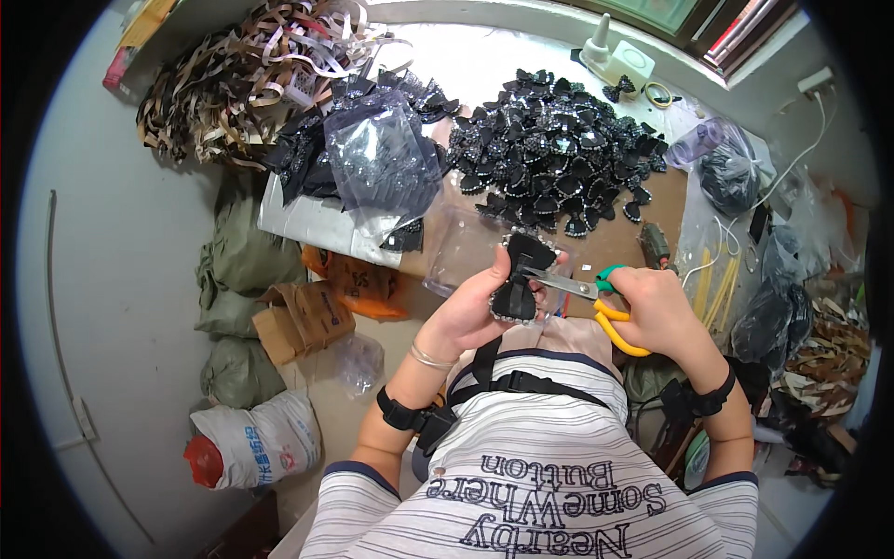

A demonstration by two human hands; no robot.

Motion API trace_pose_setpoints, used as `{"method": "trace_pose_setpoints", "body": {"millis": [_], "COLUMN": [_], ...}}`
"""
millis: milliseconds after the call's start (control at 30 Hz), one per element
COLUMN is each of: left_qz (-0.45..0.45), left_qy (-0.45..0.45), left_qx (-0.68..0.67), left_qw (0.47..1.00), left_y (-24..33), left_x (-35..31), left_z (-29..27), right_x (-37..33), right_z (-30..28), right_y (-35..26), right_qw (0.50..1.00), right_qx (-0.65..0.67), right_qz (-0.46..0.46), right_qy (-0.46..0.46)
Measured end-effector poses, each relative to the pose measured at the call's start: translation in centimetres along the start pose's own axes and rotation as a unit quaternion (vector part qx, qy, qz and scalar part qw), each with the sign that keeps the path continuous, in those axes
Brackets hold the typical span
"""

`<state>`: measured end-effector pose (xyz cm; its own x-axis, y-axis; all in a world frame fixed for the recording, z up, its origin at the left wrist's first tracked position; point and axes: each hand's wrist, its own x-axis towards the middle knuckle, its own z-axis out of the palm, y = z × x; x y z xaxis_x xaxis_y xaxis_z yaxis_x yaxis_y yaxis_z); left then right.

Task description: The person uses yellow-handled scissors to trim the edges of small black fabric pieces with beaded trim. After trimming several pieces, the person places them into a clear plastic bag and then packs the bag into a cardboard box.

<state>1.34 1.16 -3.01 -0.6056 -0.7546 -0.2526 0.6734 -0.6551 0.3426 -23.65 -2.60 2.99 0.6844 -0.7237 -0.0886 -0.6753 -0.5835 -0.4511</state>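
My left hand grips a black fabric bow edged with shiny beads, its thumb on one side. In my right hand are scissors with one yellow and one green handle. Their blades reach left onto the middle of the bow; whether they are parted I cannot make out. Behind my hands, a clear plastic tray lies at the table's near edge. A large heap of similar black beaded bows covers the table beyond.
A clear plastic bag rests on black pieces at left, near piled ribbon strips. A glue gun and yellow glue sticks lie at right, beside a white cable. An open cardboard box and sacks stand on the floor.
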Motion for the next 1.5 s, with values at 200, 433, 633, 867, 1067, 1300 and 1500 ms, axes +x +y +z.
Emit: {"method": "trace_pose_setpoints", "body": {"millis": [200, 433, 633, 867, 1067, 1300, 1500], "left_qz": [-0.005, -0.013, -0.028, -0.021, 0.022, 0.04, 0.033], "left_qy": [0.026, 0.026, 0.078, 0.077, 0.068, 0.075, 0.081], "left_qx": [0.046, 0.029, 0.078, 0.049, 0.018, 0.084, 0.094], "left_qw": [0.999, 0.999, 0.994, 0.996, 0.997, 0.993, 0.992], "left_y": [0.2, 0.7, 0.1, -0.1, 0.0, -0.1, -0.8], "left_x": [-0.3, -0.4, -0.9, -1.1, -1.6, -1.8, -1.7], "left_z": [1.3, 1.7, 0.4, -0.4, -1.6, -0.7, 0.1], "right_x": [0.4, 0.3, -0.1, -0.3, -0.4, 0.1, 0.5], "right_z": [0.1, 0.1, 0.8, 1.1, -0.5, -0.2, -0.4], "right_y": [-0.4, -0.9, -1.2, -1.3, -2.0, -1.8, -1.5], "right_qw": [0.999, 0.999, 0.99, 0.969, 0.937, 0.91, 0.866], "right_qx": [0.0, 0.036, 0.126, 0.202, 0.247, 0.322, 0.375], "right_qz": [-0.027, 0.013, 0.033, 0.086, 0.069, 0.041, 0.083], "right_qy": [0.041, 0.008, -0.044, -0.11, -0.237, -0.259, -0.32]}}
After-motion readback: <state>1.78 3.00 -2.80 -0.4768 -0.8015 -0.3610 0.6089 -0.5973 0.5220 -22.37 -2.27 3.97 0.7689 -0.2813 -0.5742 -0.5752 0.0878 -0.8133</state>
